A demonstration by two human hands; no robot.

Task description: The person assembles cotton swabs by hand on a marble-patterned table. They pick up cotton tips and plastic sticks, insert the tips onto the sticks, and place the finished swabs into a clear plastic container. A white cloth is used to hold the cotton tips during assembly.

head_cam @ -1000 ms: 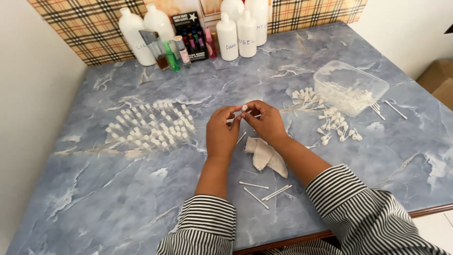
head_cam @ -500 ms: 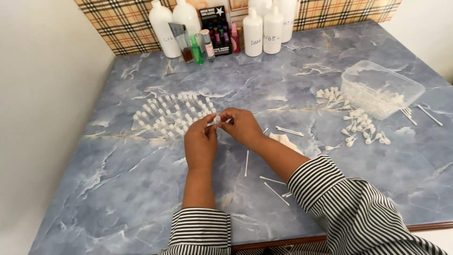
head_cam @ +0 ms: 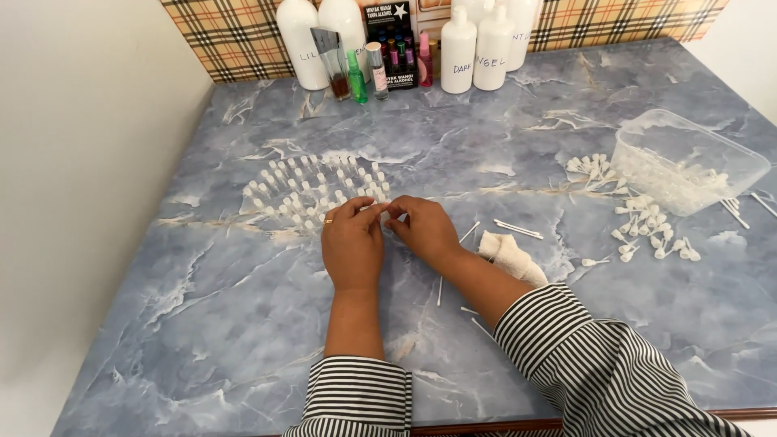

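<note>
Both hands moved left across worktop (head_cam: 243, 324): left hand (head_cam: 353, 247) and right hand (head_cam: 426, 231) now just beside cluster of small white-capped vials (head_cam: 312, 190). A sec ago they were mid-worktop, above white cloth (head_cam: 510, 255), now uncovered.

Black-and-white striped sleeves; ring on the left hand (head_cam: 353, 247).

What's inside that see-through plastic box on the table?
The clear plastic box holds a heap of small white pieces, like the white-tipped sprayer parts scattered beside it. Its cloudy walls blur them, so their number and anything lying underneath cannot be seen.
</note>
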